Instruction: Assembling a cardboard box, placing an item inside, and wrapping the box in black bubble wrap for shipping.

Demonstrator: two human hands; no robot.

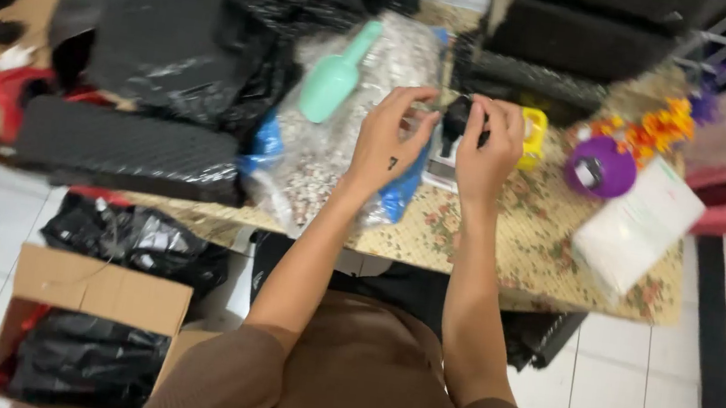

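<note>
My left hand (391, 139) and my right hand (489, 150) are raised close together over the table's near edge. My right hand grips a small black object (456, 120). My left hand pinches something small and clear next to it; what it is stays blurred. Under the hands sits a small white and grey device (440, 169), perhaps a scale. Just left lies an open clear bag of pale gravel-like bits (333, 150) with a mint green scoop (334, 78) stuck in it.
Black plastic bags (192, 25) and black foam trays (128, 150) crowd the table's left and back. A yellow item (534, 134), purple round container (601, 166) and white packet (639, 222) lie right. A cardboard box (98, 292) with black bags stands on the floor.
</note>
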